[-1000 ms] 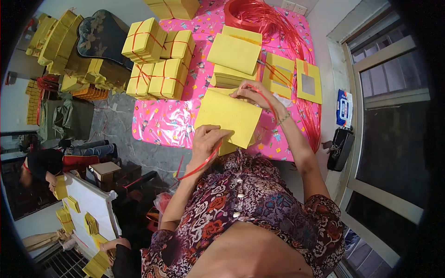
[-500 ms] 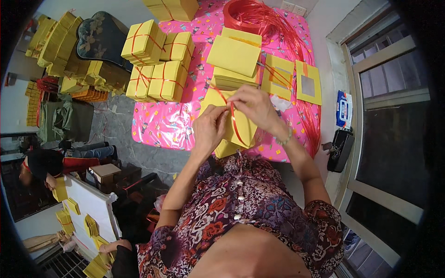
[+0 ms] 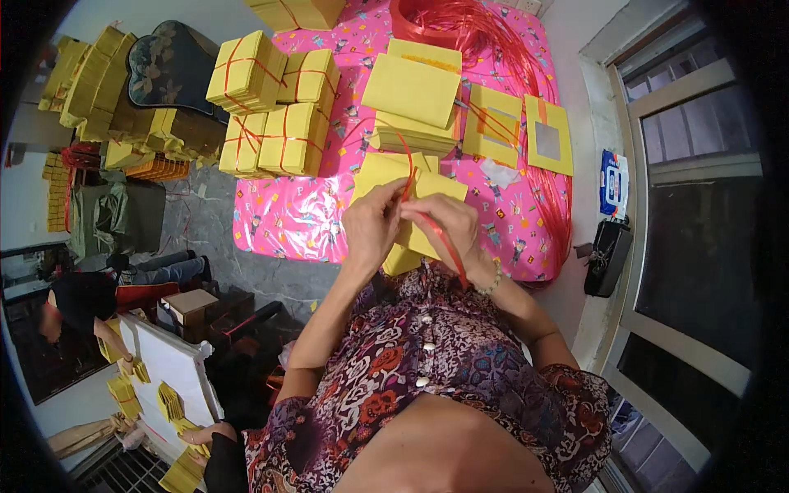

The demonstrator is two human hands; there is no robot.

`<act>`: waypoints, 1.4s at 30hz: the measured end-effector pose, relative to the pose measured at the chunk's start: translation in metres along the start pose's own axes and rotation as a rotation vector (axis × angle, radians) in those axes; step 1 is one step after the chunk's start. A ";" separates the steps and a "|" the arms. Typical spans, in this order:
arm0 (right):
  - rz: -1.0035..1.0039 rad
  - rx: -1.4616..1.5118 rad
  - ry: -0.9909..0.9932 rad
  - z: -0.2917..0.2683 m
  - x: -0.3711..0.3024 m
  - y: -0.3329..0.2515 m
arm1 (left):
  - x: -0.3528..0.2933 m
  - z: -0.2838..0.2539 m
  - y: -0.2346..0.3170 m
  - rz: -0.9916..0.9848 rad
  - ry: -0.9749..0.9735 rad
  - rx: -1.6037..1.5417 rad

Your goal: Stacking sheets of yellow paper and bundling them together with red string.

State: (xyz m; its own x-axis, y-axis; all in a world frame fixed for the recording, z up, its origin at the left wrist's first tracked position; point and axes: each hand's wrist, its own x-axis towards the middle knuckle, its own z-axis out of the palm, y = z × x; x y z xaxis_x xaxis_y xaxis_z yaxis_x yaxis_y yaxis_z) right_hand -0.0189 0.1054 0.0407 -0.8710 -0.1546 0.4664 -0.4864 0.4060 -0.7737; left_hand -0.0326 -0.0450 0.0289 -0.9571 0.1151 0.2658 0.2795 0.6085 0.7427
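My left hand (image 3: 372,223) is closed in a pinch on a red plastic ribbon (image 3: 448,244) above a stack of yellow envelopes (image 3: 446,187). Close against it, my right hand (image 3: 454,223) also pinches the ribbon. One end of the ribbon rises past the left fingers toward the far side, while the other trails over the back of my right hand to the wrist. My fingertips meet over the stack and partly hide where the ribbon crosses. Just beyond lies a taller pile of yellow envelopes (image 3: 411,89).
Ribbon-tied yellow bundles (image 3: 294,140) stand at the left of the pink table cover (image 3: 288,222). A mass of loose red ribbon (image 3: 526,62) runs down the right side, by two windowed yellow pieces (image 3: 548,138). People handle yellow envelopes at a white table (image 3: 152,345), lower left.
My right hand has come down and nearer, drawing the ribbon so its end now lies over that hand and wrist. My left hand stays nearly in place.
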 end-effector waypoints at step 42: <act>0.487 0.472 -0.022 -0.029 0.050 0.065 | -0.003 0.013 -0.012 -0.184 0.139 -0.403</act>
State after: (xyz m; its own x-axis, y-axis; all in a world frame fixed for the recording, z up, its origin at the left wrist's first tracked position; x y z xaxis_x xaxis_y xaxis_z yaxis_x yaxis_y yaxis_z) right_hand -0.0920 0.1496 0.0261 -0.9972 -0.0738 0.0124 -0.0123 -0.0018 -0.9999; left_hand -0.0339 -0.0424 0.0117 -0.9820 -0.0891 0.1663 0.1394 0.2518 0.9577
